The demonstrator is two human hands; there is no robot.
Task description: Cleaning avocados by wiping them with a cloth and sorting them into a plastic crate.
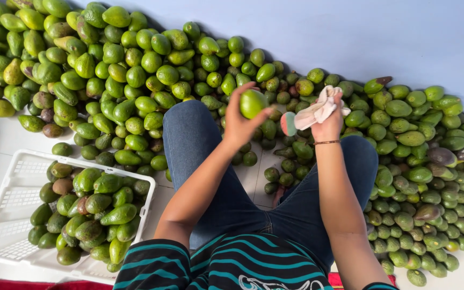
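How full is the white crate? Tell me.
Partly full: avocados fill the white crate's right side, while its left side shows bare slatted bottom.

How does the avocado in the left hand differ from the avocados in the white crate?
The avocado in the left hand is a single fruit held up in the air by the left hand, while the avocados in the white crate lie piled together in the white crate on the floor. The held one is bright, even green; several in the crate are darker or brownish. Both are whole, unpeeled avocados.
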